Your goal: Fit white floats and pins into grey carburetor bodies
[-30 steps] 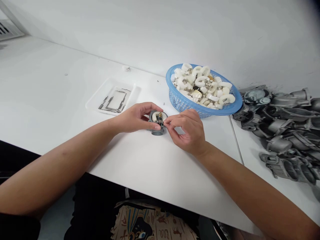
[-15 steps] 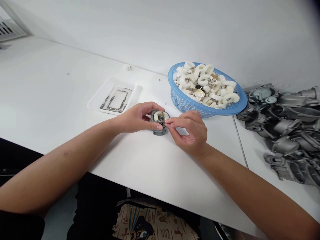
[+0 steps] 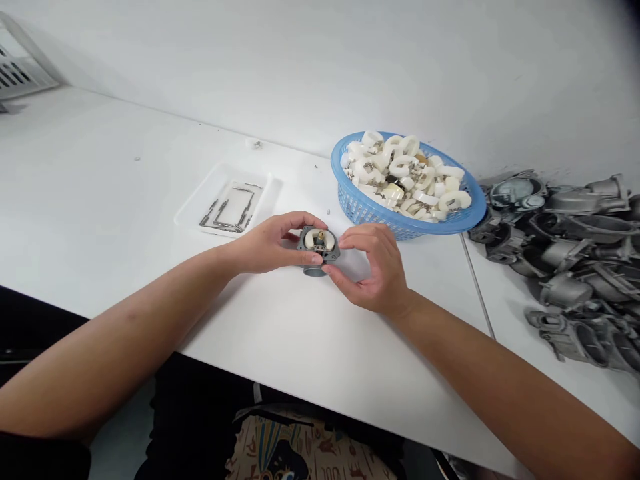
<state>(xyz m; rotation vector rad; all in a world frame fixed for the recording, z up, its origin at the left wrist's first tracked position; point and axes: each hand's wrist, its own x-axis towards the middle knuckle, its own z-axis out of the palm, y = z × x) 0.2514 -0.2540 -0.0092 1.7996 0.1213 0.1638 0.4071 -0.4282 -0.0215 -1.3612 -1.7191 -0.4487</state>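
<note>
A grey metal carburetor body (image 3: 314, 271) is held just above the white table, its open chamber facing up. Inside the chamber sits a white C-shaped float (image 3: 329, 241), with a small brass part in its middle. My left hand (image 3: 273, 245) grips the carburetor body from the left, thumb along its near side and fingers behind. At its right edge is my right hand (image 3: 375, 267), index fingertip and thumb apart and set against the rim. Nothing else shows between the right hand's fingers.
A blue basket (image 3: 410, 227) heaped with white floats stands behind my right hand. Left of it lies a white tray (image 3: 187, 212) with thin metal pins. Many carburetor bodies (image 3: 570, 287) are piled at the right. A white slotted crate (image 3: 30, 83) stands at the far left.
My right hand's pinch over the float's near side has opened, and its finger and thumb now span the carburetor body's right edge. The view has shifted slightly.
</note>
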